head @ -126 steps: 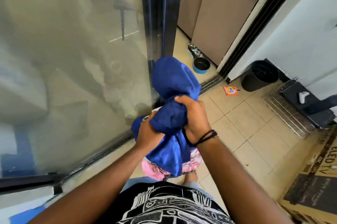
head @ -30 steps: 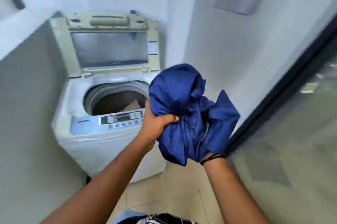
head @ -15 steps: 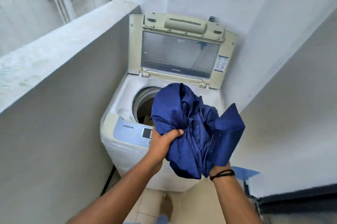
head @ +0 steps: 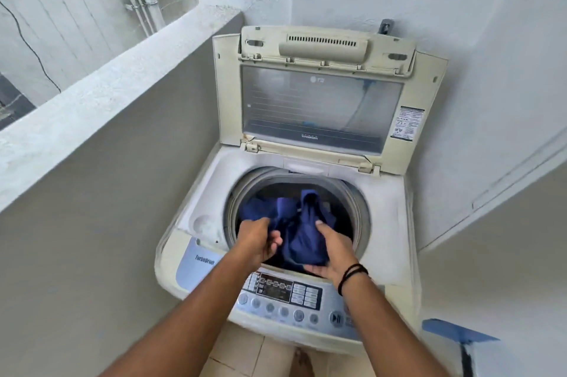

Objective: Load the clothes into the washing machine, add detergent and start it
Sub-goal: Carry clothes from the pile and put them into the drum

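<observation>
A white top-loading washing machine stands in the corner with its lid raised against the wall. A dark blue garment lies bunched in the round drum opening. Both of my hands are over the front of the opening, on either side of the garment. My left hand has loosely curled fingers with bare fingertips beside the cloth. My right hand, with a black band on the wrist, is spread with its palm against the cloth's right side.
The control panel with round buttons runs along the machine's front edge, under my wrists. A low grey wall with a white ledge closes the left side. White walls stand behind and to the right. Tiled floor shows below the machine.
I have come close to the machine. The blue garment, held in both hands in front of me before, is now down in the drum opening and my hands have loosened from it.
</observation>
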`<state>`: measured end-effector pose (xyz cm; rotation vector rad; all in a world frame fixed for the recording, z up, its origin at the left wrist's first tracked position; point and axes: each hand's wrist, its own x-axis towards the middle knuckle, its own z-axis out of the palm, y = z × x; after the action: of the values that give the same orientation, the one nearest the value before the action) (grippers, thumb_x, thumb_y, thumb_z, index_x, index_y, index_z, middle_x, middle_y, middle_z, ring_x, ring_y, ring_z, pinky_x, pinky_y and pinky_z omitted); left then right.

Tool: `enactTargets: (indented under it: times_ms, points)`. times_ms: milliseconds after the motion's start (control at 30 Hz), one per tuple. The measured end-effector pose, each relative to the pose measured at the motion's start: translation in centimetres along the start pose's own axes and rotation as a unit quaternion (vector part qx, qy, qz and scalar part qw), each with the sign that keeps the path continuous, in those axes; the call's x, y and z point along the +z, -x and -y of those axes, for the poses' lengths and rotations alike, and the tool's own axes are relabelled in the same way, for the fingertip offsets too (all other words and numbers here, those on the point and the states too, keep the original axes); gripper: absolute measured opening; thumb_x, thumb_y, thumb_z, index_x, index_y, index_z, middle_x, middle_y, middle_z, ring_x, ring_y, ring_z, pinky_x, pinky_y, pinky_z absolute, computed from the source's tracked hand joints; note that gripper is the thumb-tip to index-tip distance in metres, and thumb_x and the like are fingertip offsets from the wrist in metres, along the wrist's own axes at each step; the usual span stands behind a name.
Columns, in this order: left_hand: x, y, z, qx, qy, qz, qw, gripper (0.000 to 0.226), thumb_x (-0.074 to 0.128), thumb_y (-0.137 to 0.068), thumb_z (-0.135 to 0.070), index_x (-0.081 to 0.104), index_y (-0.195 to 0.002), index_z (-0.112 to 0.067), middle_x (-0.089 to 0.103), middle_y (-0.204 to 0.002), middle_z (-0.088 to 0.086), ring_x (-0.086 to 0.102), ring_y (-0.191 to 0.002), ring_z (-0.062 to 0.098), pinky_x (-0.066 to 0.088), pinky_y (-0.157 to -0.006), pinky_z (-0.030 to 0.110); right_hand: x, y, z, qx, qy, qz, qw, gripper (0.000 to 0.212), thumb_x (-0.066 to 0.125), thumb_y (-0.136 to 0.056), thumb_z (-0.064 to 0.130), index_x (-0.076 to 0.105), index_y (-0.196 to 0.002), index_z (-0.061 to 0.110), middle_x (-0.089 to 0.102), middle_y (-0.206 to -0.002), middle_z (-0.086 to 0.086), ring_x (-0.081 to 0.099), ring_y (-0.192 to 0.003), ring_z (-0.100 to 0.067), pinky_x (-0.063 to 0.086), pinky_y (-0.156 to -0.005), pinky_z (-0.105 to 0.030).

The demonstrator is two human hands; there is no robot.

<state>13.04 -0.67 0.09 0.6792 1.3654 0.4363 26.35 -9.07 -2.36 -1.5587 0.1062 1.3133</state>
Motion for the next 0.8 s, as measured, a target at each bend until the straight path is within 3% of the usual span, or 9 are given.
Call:
enactTargets:
  times_ms: [133, 300, 500, 567, 667, 800]
  points:
    - [1.0, -1.7, -1.0, 0.05, 0.004, -0.006, 0.999, 0.022, 0.051, -0.1, -0.008, 0.057, -0.119, -0.015, 0.059, -0.055, 0.001, 0.057, -0.04, 0.011, 0.043, -0.039, 0.017, -0.5, -1.7, 0.5, 0.049, -0.01, 0.008, 0.999, 0.04, 0.061, -0.095, 0.038, 0.053, -0.118, 0.006, 0.061, -0.1, -0.019, 0.065, -0.078, -0.037, 0.056, -0.065, -0.043]
    - [0.7, -2.1, -0.5, 0.061, -0.023, -0.007, 0.998, 0.03, 0.064, -0.093, -0.007, 0.059, -0.121, -0.015, 0.074, -0.086, 0.005, 0.068, -0.065, 0.016, 0.053, -0.056, 0.027, -0.7, -2.6, 0.9, 0.042, 0.018, 0.006, 0.999, 0.037, 0.057, -0.096, 0.039, 0.057, -0.117, 0.009, 0.067, -0.106, -0.016, 0.068, -0.083, -0.033, 0.056, -0.067, -0.039]
    - [0.8, -1.1, 1.1, 0.051, -0.031, -0.005, 0.998, 0.016, 0.061, -0.097, -0.016, 0.069, -0.11, -0.014, 0.062, -0.062, -0.002, 0.07, -0.07, 0.016, 0.055, -0.065, 0.029, -0.9, -2.2, 0.9, 0.017, 0.028, 0.019, 0.999, 0.031, 0.058, -0.095, 0.038, 0.063, -0.106, 0.009, 0.071, -0.099, -0.012, 0.068, -0.079, -0.027, 0.057, -0.07, -0.037]
    - [0.9, -0.5, 1.2, 0.073, -0.054, 0.01, 0.996, 0.018, 0.062, -0.096, -0.013, 0.068, -0.113, -0.015, 0.066, -0.07, 0.001, 0.071, -0.073, 0.017, 0.056, -0.063, 0.03, -0.9, -1.5, 1.0, -0.003, 0.02, 0.023, 1.0, 0.03, 0.057, -0.096, 0.038, 0.064, -0.104, 0.01, 0.072, -0.093, -0.011, 0.068, -0.075, -0.025, 0.056, -0.069, -0.036]
    - [1.0, 1.1, 1.3, 0.112, -0.094, 0.046, 0.988, 0.029, 0.068, -0.09, -0.011, 0.066, -0.118, -0.017, 0.073, -0.1, 0.009, 0.071, -0.082, 0.017, 0.056, -0.063, 0.028, -1.2, 0.1, 1.1, -0.033, 0.007, 0.025, 0.999, 0.029, 0.056, -0.096, 0.037, 0.065, -0.104, 0.01, 0.072, -0.09, -0.009, 0.067, -0.073, -0.024, 0.055, -0.066, -0.034]
    - [1.1, 4.8, 2.1, 0.137, -0.097, 0.093, 0.981, 0.02, 0.068, -0.09, -0.01, 0.068, -0.108, -0.016, 0.073, -0.092, 0.009, 0.069, -0.079, 0.019, 0.055, -0.061, 0.028, -3.3, 3.9, 0.0, -0.088, -0.019, 0.011, 0.996, 0.028, 0.058, -0.095, 0.036, 0.066, -0.103, 0.011, 0.073, -0.092, -0.01, 0.067, -0.072, -0.024, 0.054, -0.062, -0.032]
